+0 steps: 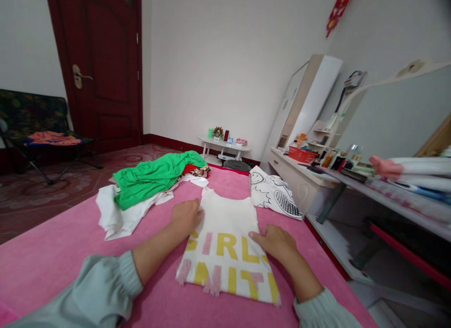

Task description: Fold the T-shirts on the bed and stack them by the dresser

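Note:
A white shirt [229, 220] printed with yellow and pink letters lies folded narrow and flat on the pink bed cover [155, 276]. My left hand [187, 217] is closed at the shirt's left edge, its fingertips partly hidden. On the opposite side, my right hand [276, 242] grips the right edge, thumb on top and the other fingers curled out of sight. Just beyond to the right lies a white garment with black cartoon prints [273, 191]. To the left is a heap with a green garment [151, 177] on top of a white one [118, 215].
A vanity table [317, 170] with a red basket [302, 154] and bottles stands at right, near a shelf of folded things [416, 170]. Behind the bed is a low white table [225, 144]. A folding chair [35, 116] stands left by the door [102, 69].

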The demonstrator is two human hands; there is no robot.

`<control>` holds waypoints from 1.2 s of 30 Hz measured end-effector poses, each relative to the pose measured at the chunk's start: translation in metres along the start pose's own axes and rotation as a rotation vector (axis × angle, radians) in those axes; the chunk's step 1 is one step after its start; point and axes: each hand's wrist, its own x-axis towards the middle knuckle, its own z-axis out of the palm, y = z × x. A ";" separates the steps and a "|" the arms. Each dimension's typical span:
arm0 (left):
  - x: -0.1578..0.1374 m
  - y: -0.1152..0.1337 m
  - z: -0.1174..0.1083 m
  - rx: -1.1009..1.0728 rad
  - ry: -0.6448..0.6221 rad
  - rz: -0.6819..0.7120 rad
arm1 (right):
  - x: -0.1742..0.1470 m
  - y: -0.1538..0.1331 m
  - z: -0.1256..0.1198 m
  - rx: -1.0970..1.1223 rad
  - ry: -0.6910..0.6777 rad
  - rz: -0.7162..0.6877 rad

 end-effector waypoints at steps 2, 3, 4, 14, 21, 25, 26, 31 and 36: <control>0.003 -0.005 -0.008 0.008 -0.065 -0.048 | 0.001 -0.001 0.002 0.003 -0.027 -0.026; 0.005 -0.007 -0.011 -0.002 -0.104 -0.054 | 0.001 -0.002 0.004 0.015 -0.028 -0.044; 0.006 -0.010 -0.013 -0.026 -0.143 -0.048 | 0.002 -0.002 0.005 0.032 -0.022 -0.062; 0.014 -0.015 -0.006 -0.533 -0.420 -0.002 | 0.011 -0.007 0.019 0.370 0.140 -0.117; 0.005 0.012 -0.015 -1.079 -0.424 0.021 | 0.014 -0.013 0.029 0.641 0.251 -0.214; -0.005 0.036 -0.014 -1.258 -0.261 0.073 | 0.001 -0.030 0.023 0.702 0.271 -0.315; -0.008 0.043 -0.012 -1.314 -0.235 0.075 | -0.003 -0.036 0.021 0.714 0.267 -0.332; -0.025 0.067 0.006 -1.583 -0.368 0.068 | -0.026 -0.057 0.010 0.731 0.184 -0.372; -0.026 0.067 0.025 -1.629 -0.478 0.129 | -0.037 -0.066 0.003 0.543 0.153 -0.337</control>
